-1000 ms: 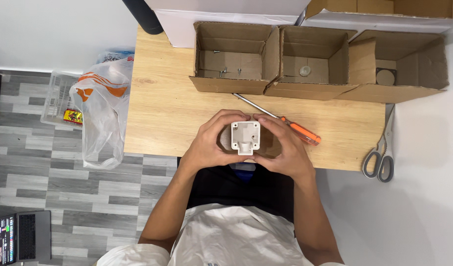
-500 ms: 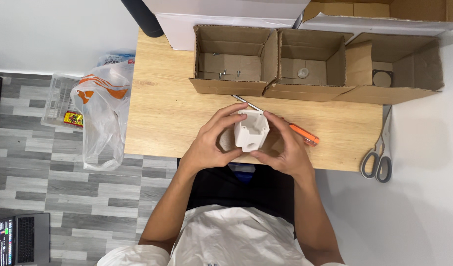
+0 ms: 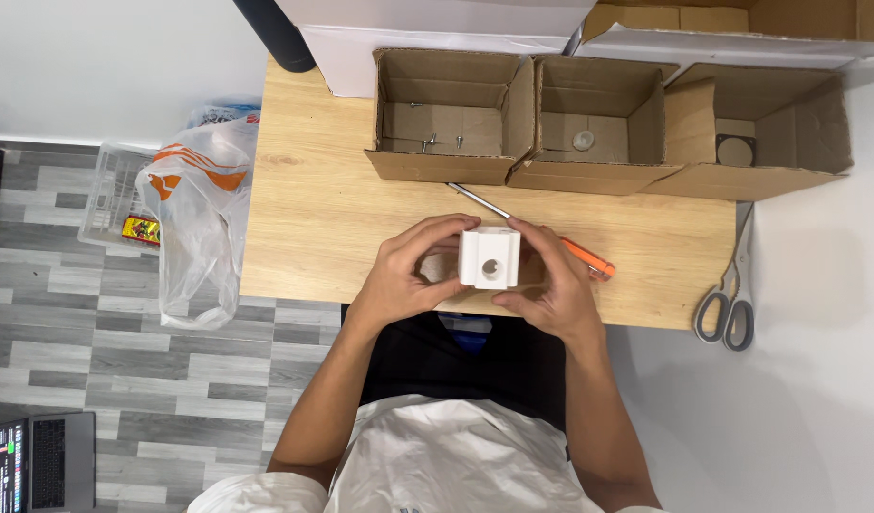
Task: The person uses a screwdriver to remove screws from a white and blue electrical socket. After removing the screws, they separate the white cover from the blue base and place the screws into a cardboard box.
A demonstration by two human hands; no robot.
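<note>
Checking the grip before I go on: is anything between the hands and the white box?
Nothing visible. The left hand and right hand both hold the white box directly, above the table. The screwdriver lies behind it, partly hidden.

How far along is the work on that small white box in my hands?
Done: small screws lie in the left cardboard box, round parts in the other two. In hand: left hand and right hand hold the white plastic box with a round hole. Left: the orange-handled screwdriver lies unused on the wooden table.
</note>
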